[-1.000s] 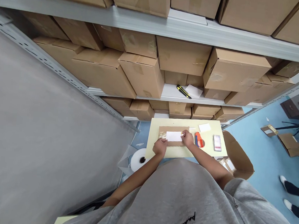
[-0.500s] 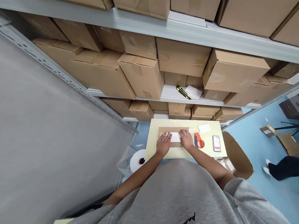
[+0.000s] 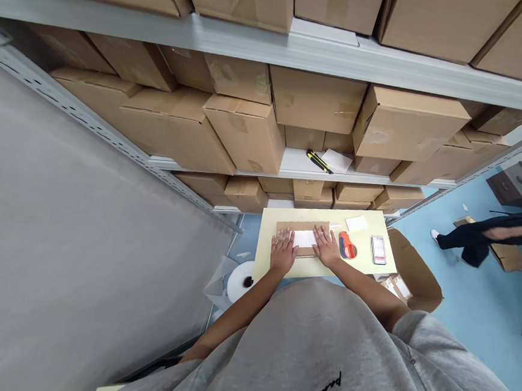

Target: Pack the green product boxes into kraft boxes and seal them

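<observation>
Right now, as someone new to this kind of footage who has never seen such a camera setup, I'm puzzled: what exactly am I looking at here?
This picture comes from a camera worn on a person's head, looking forward and down, so the grey sweatshirt at the bottom is their own. Their bare left hand and bare right hand lie flat on a brown cardboard package, either side of a white rectangular label, gripping nothing. The package sits on a pale yellow table beside an orange tape dispenser. Beyond stand grey metal shelves stacked with brown cardboard boxes.

Black script lettering [image 3: 320, 390] on the grey sweatshirt [image 3: 276, 347] is unreadable; nothing else is legible.
</observation>
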A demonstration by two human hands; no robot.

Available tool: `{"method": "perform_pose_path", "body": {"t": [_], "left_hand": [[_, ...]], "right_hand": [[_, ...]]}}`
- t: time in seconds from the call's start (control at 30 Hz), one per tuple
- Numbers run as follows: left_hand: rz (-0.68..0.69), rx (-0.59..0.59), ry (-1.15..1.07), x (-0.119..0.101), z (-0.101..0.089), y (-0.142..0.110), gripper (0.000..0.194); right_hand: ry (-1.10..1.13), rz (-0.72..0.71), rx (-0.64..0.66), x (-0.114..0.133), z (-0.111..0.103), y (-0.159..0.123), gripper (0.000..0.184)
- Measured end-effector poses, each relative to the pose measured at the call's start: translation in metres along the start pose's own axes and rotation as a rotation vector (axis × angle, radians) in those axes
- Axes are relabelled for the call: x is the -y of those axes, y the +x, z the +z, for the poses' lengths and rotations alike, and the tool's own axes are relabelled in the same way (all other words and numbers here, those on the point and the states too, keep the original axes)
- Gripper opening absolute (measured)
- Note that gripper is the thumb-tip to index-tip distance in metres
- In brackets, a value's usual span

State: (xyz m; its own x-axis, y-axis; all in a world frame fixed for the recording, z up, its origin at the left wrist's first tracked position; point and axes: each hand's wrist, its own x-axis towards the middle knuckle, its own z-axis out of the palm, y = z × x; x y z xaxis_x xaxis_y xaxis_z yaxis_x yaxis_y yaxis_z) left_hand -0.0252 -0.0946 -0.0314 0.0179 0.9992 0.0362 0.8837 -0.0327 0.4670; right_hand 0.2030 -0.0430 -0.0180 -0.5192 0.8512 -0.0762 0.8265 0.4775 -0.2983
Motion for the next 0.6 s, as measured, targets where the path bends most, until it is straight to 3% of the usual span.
{"method": "perform_pose_path", "body": {"t": [0.13,0.4,0.6], "left_hand": [[0.045,0.033,0.002,-0.002,-0.001,0.008,0.066],[-0.083,-0.007,0.053,0.011,-0.004,0.006,0.062],[-0.017,0.01,0.04,0.007,-0.005,0.005,0.061]], "right_hand": [[0.008,-0.088,0.04,0.003,0.0,0.005,0.068],[0.005,-0.014,0.039,-0.008,0.002,0.004,0.069],[0.01,-0.061,0.048,0.001,0.008,0.008,0.069]]}}
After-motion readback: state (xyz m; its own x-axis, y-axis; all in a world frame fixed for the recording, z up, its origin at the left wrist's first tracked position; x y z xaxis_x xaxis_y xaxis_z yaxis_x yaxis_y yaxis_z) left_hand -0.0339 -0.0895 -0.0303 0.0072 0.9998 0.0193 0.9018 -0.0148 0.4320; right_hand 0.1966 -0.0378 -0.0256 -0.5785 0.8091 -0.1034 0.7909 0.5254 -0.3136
